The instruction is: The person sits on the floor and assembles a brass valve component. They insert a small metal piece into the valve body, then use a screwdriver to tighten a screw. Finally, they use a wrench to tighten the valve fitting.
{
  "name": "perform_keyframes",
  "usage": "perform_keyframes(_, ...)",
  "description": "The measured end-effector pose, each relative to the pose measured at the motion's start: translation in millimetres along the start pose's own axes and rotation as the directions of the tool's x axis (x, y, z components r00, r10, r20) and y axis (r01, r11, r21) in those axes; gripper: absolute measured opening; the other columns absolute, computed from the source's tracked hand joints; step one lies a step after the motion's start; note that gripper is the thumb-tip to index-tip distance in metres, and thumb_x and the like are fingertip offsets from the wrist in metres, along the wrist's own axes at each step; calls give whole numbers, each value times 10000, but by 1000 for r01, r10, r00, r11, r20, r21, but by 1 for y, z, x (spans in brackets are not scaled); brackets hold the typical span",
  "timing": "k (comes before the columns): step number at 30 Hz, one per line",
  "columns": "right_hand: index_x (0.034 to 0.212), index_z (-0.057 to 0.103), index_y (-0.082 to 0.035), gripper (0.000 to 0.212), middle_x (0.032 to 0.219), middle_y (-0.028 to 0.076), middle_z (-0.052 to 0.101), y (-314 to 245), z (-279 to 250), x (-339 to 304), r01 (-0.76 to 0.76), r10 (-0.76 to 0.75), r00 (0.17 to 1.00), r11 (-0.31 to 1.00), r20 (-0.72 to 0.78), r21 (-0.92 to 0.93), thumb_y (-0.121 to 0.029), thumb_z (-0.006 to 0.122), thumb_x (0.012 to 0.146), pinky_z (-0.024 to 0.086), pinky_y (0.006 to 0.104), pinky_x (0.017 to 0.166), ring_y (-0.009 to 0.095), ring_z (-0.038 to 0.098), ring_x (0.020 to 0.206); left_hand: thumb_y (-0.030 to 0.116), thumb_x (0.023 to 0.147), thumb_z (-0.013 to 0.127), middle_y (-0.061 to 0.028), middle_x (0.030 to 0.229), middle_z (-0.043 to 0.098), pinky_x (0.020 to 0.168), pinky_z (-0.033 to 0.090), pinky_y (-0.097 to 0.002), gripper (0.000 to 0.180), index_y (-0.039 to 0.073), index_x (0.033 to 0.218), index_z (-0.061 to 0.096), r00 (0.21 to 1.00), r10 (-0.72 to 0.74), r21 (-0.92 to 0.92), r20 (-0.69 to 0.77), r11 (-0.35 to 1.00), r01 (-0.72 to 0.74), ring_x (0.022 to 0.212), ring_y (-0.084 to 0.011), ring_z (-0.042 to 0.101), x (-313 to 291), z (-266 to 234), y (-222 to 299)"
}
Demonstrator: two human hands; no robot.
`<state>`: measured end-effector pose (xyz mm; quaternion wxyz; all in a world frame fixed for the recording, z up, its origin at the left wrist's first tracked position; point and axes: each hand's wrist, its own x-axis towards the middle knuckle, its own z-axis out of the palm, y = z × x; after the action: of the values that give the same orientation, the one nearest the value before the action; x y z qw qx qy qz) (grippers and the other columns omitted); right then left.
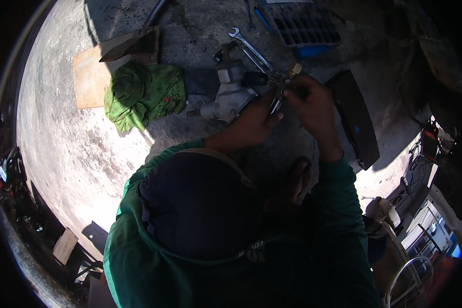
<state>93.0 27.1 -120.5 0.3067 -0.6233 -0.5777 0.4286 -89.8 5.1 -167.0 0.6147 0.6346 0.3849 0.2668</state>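
Observation:
My left hand (255, 122) is closed round a slim, shiny metal piece (277, 100), whose exact kind is too dark to tell. From the other side, my right hand (309, 100) pinches at the upper part of the same piece. Just beyond the fingers lie combination wrenches (254, 50) and a brass-coloured hex fitting (295, 69); whether these touch my hands is unclear. To the left of them rests a grey cast-metal housing (230, 95) on the concrete floor. Shadow and my own fingers hide part of the held piece.
A crumpled green cloth (141, 95) lies partly over cardboard (84, 79) at left. At the back right stands a compartmented tray (304, 28), with a long dark case-like piece (355, 120) nearer me. Bare foot or shoe shapes (295, 179) show below my hands.

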Motion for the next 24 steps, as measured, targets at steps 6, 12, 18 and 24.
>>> perform_keyframes(6, 978, 684, 22, 200, 881, 130, 739, 6, 6, 2, -37, 36, 999, 999, -33, -15, -77, 750, 818, 554, 322, 744, 189, 726, 823, 138, 994, 579, -290, 1462, 469, 1162, 335, -439, 626, -42, 1526, 302, 1000, -29, 53, -10, 998, 29, 1399, -395, 449, -3, 1, -2)
perform_keyframes(12, 956, 684, 12, 178, 851, 108, 729, -6, 8, 8, -107, 110, 994, 990, -20, 94, -59, 754, 809, 549, 309, 742, 153, 707, 807, 143, 994, 575, -305, 1411, 504, 1128, 369, -441, 643, -42, 1533, 277, 999, -20, 54, -30, 998, 22, 1354, -418, 487, -2, -8, 3)
perform_keyframes(18, 963, 680, -4, 168, 823, 65, 707, -34, 11, 31, -48, 46, 999, 995, 26, 86, -58, 752, 821, 525, 285, 723, 111, 666, 775, 151, 981, 601, -310, 1294, 586, 1028, 453, -438, 689, -54, 1535, 246, 994, 3, 39, -113, 999, 1, 1217, -439, 594, 2, -26, 11)
perform_keyframes(24, 1031, 664, 14, 216, 871, 53, 696, -61, 12, 68, -89, 64, 994, 941, 85, 326, -113, 758, 884, 509, 276, 700, 112, 645, 777, 125, 974, 584, -347, 1310, 547, 1020, 449, -489, 665, -75, 1516, 254, 977, 29, -64, -213, 997, -44, 1240, -459, 565, 9, -60, 34)
